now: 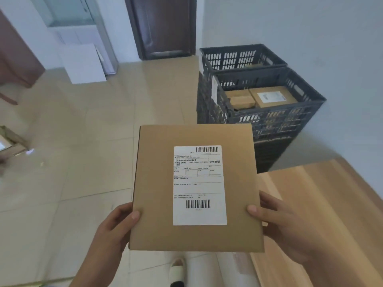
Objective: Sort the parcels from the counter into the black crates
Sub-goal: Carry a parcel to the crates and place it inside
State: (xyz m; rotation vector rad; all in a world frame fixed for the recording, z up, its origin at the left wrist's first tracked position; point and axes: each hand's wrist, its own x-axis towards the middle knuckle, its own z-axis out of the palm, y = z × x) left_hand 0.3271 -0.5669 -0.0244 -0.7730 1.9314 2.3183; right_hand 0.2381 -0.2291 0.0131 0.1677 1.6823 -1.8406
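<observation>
Held flat and closest to the camera, a brown cardboard parcel (pixel 194 187) fills the middle of the view, its white shipping label (pixel 199 185) facing up with one barcode along the top edge and another lower down. Both hands grip its near corners. At 7 o'clock the left hand (pixel 112 228) curls around the left edge, thumb pressed on the top face and fingers tucked underneath out of sight. At 4 o'clock the right hand (pixel 277 222) does the same on the right edge, thumb on top near the lower corner and the fingers hidden behind the board.

Toward 4 o'clock, under and behind the right hand, lies a light wooden tabletop (pixel 323 204); the parcel is lifted off it and hangs partly over the tiled floor (pixel 83 141).

At 1 o'clock, against the pale wall, stand the black crates. The nearer crate (pixel 275 119) sits on top of a stack of others and holds several cardboard boxes (pixel 259 97), one with a white label facing up. Just behind it, touching, is the farther crate (pixel 240 56), also stacked, with something brown barely visible through its slotted wall.

At 12 o'clock is a dark brown door (pixel 163 27). At 10 o'clock a white panel (pixel 83 63) leans by a glass partition. At 9 o'clock, on the frame's edge, is a blurred bit of cardboard (pixel 10 141). At 6 o'clock a pale slipper (pixel 177 270) shows on the floor.
</observation>
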